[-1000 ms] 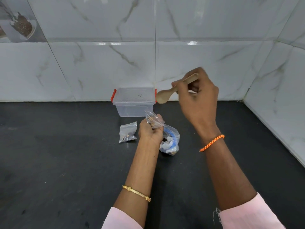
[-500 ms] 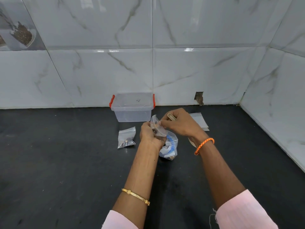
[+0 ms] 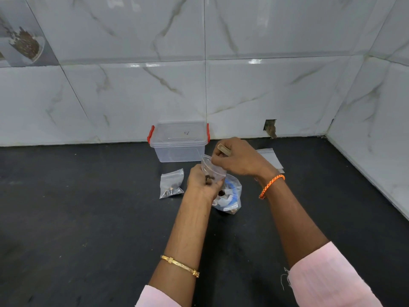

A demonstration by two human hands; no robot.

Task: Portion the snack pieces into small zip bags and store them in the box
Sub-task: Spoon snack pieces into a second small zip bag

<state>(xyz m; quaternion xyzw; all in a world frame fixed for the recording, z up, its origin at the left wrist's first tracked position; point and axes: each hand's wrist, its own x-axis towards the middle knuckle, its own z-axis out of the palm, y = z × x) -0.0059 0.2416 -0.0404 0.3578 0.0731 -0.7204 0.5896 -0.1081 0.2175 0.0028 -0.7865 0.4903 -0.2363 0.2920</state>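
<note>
Since a second ago the right hand [image 3: 238, 159] has dropped from beside the box [image 3: 179, 142] to the small bag's [image 3: 212, 168] mouth, gripping the spoon [image 3: 224, 150]. The left hand [image 3: 202, 182] clutches that bag above the counter [image 3: 88, 218]. A slack mouth could spill pieces.

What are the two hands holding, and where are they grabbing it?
The left hand grips the small zip bag round its lower part. The right hand holds the wooden spoon by its handle and pinches the bag's top edge.
</note>
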